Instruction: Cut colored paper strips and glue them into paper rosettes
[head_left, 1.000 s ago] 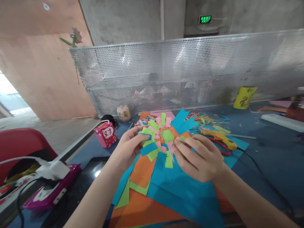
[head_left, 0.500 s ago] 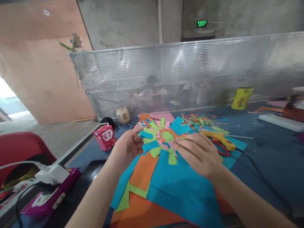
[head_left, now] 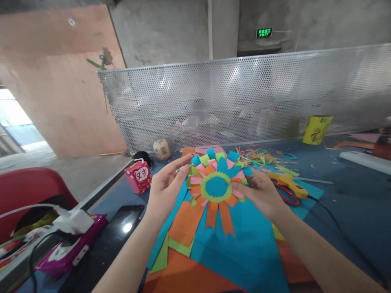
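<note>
A felt or paper rosette [head_left: 216, 186] faces me, with a blue round centre, a scalloped green ring and orange, pink, green and blue strips around it. Two notched orange tails hang from its bottom. My right hand [head_left: 261, 193] pinches the right edge, thumb on the front and the other fingers behind. At the left edge is my left hand [head_left: 168, 185], its thumb and forefinger stretched out and apart, tips close to the strips; whether they touch is unclear. Beneath the rosette lie a blue sheet [head_left: 235, 252] and an orange piece [head_left: 187, 221].
Right of my hand lies a yellow glue gun [head_left: 288, 185] with a black cord, beside red-handled scissors [head_left: 287, 195]. Coloured scraps [head_left: 256, 156] are heaped behind. On the left are a pink drink carton [head_left: 139, 177], a black phone [head_left: 122, 224] and a purple power strip [head_left: 71, 244]. A perforated metal screen [head_left: 171, 101] stands behind.
The rosette has been turned over: its back with short strip ends showed before, and its blue-centred front and orange tails show now. My left fingers have shifted up along its edge.
</note>
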